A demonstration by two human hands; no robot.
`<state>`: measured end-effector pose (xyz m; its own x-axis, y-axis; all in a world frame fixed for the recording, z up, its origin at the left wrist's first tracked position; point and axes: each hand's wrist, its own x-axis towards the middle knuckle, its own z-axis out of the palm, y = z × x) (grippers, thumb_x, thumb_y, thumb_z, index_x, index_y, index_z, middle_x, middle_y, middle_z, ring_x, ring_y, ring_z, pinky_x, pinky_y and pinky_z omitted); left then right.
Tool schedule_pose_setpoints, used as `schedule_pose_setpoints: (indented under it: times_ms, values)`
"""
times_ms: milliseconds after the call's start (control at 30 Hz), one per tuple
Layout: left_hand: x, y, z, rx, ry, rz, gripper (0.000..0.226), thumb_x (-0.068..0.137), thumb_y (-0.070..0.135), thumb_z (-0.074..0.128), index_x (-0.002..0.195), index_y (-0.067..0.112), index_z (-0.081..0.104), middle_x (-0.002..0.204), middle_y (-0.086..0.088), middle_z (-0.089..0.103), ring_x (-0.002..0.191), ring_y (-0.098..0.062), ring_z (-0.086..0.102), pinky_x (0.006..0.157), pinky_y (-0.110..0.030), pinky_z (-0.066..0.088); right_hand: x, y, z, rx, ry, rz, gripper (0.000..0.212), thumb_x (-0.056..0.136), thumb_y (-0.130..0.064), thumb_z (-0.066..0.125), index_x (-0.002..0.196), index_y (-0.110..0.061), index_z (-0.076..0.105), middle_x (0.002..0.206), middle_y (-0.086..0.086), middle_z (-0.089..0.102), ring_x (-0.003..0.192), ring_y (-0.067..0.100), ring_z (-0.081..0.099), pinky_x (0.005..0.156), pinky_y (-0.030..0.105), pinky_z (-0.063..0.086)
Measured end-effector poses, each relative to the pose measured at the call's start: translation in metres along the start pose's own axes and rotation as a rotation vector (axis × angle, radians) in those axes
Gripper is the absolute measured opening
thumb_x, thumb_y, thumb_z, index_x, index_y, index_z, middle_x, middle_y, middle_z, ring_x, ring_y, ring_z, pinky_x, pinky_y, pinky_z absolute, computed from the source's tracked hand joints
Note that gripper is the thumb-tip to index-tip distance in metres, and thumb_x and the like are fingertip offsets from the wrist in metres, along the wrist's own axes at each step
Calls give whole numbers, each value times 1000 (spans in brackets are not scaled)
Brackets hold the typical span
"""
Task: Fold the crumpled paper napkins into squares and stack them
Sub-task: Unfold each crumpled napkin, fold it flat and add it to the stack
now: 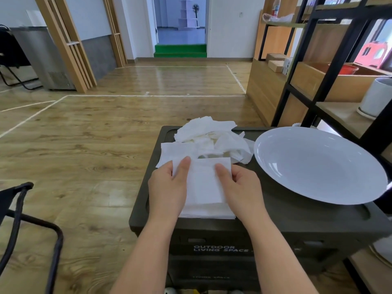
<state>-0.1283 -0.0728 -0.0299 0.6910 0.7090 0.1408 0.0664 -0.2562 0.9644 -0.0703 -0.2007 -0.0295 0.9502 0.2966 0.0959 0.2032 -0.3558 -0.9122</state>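
Head view: both hands (167, 187) pinch folded napkin (202, 183)

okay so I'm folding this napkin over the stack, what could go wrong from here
1. The stack reaches the near edge of the dark box lid; a nudge might push it off.
2. The crumpled pile lies just beyond the held napkin, so the left hand or right hand could snag loose sheets.

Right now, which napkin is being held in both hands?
The flat, folded napkin nearest the camera, pinched by the left hand and right hand above the stack; the others lie crumpled behind.
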Motion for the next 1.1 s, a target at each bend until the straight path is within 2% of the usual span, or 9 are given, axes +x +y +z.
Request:
schedule_pose_setpoints:
  times_ms: [100,200,333,500,733,1100]
  values:
    - [1,-2,-3,182,-43,17,52,94,39,52,55,11,33,49,-1,33,47,-14,29,48,-27,22,0,5,-1,-76,-15,40,47,94,-41,50,75,1,60,74,17,60,62,20,49,58,26,35]
    - [6,-9,-7,351,-83,56,54,95,35,53,52,14,27,47,3,25,46,-14,24,48,-27,18,0,8,-3,-231,-18,54,45,94,-40,49,61,-10,46,58,5,43,54,11,37,53,24,30]
    - [10,-16,-12,417,-67,60,44,92,36,57,53,18,49,47,8,38,46,-7,36,48,-21,23,0,9,-7,-333,-5,56,46,95,-38,49,57,-16,37,54,-2,36,50,9,32,50,21,25]
    - [12,-20,-14,460,-97,69,36,92,32,59,58,18,58,49,10,44,50,-6,42,51,-21,28,1,13,-6,-453,-20,57,43,94,-41,49,61,-15,40,57,-1,40,51,9,37,49,20,28]
    - [12,-23,-11,602,-114,46,32,94,35,55,70,15,63,65,4,59,60,-8,52,51,-21,30,0,15,-2,-568,-18,38,35,94,-42,48,71,-16,48,63,-2,47,56,9,44,51,19,35]
    - [7,-18,-9,714,-143,11,34,95,38,51,69,18,56,63,7,52,57,-6,47,50,-20,27,-3,15,-1,-664,-21,83,36,94,-44,48,66,-24,39,62,-7,45,54,6,42,48,19,27]
